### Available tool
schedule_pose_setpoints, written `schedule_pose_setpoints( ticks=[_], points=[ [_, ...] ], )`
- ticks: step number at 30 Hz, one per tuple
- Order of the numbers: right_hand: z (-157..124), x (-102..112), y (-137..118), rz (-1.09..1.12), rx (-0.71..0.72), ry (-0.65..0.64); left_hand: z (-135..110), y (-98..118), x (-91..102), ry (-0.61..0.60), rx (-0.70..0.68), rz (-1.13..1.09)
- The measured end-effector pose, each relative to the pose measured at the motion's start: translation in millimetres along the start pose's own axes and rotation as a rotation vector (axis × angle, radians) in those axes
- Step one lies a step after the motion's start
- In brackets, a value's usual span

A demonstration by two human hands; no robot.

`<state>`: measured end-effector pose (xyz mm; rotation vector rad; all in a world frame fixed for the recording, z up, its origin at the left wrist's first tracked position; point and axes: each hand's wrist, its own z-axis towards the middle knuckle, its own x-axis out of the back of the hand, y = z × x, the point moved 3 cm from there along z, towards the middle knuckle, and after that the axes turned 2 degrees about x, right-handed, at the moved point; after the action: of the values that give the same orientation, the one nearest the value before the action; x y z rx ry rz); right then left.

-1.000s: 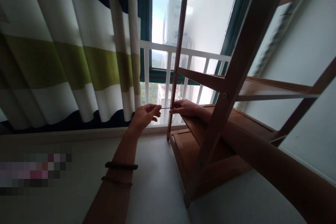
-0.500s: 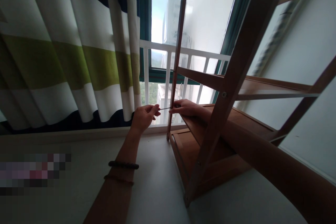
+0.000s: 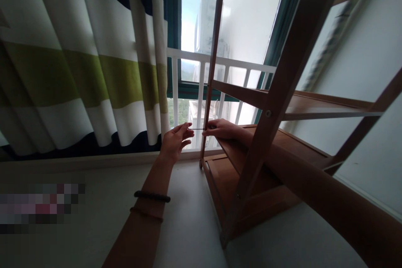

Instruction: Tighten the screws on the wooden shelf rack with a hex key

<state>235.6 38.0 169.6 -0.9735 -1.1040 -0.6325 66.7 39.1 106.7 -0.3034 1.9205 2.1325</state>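
My left hand point(image 3: 176, 140) is closed in a pinch on the outer end of a thin dark rod that looks like a hex key point(image 3: 197, 129). The rod lies nearly level, and its other end meets the thin far post of a brown wooden shelf rack point(image 3: 276, 88). My right hand point(image 3: 221, 129) reaches between the rack's posts, its fingers closed about that far post where the rod meets it. The fingers partly hide the joint there. Below my right wrist slants a shelf board point(image 3: 234, 155). A round bolt head point(image 3: 268, 113) shows on the near post.
Behind the rack are a white railing point(image 3: 185, 53) and a window with a green frame point(image 3: 174, 21). A striped curtain point(image 3: 119, 71) hangs on the left. The rack stands on a pale floor point(image 3: 188, 213), beside a white wall point(image 3: 367, 63). A blurred patch covers the lower left.
My left hand has turned slightly and shifted a little right, its lower fingers more spread. The rod has gone from slightly tilted to nearly level. My right hand and the rack have stayed put.
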Motion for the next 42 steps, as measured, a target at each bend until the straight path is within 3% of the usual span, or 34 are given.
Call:
schedule_pose_setpoints(
  ticks=[6,13,20,26,38,42],
  points=[
    [0,0,0,0.011,0.003,0.003,1,1,5.7,-0.021,-0.006,0.044],
    [0,0,-1,0.011,-0.007,-0.003,3,-1,5.6,0.04,-0.127,0.101],
    [-2,0,-3,0.008,-0.007,-0.006,0,2,12.7,-0.062,-0.21,0.11],
    [0,-1,-1,0.007,-0.004,0.005,3,-5,12.0,0.029,-0.267,0.167],
    [1,-1,0,-0.002,-0.014,0.003,2,0,8.2,-0.012,-0.191,0.271],
    [1,-1,0,-0.005,-0.017,0.003,0,-2,8.4,-0.015,-0.088,0.244]
  ],
)
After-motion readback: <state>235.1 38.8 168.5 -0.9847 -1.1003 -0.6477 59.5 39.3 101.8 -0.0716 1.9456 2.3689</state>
